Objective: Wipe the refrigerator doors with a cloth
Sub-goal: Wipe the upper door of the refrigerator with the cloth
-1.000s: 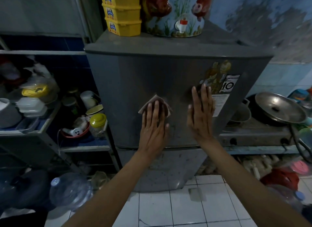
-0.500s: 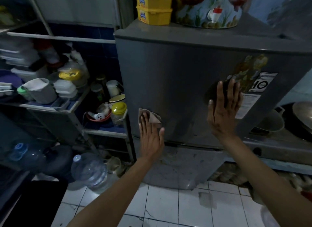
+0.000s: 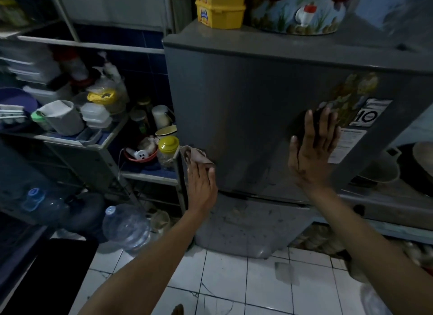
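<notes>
A grey two-door refrigerator fills the middle of the view; its upper door carries stickers at the right. My left hand presses a small pinkish-brown cloth flat against the lower left corner of the upper door, fingers straight on the cloth. My right hand lies flat with spread fingers on the door's right side, beside the stickers. The lower door below looks smudged and spotted.
Shelves crowded with jars, tubs and cups stand left of the fridge. Water jugs sit on the floor below them. Yellow boxes and a painted container rest on the fridge top. A stove with pots is at the right.
My left hand has slid the cloth left and down across the upper door to its lower left corner. My right hand has stayed flat on the door.
</notes>
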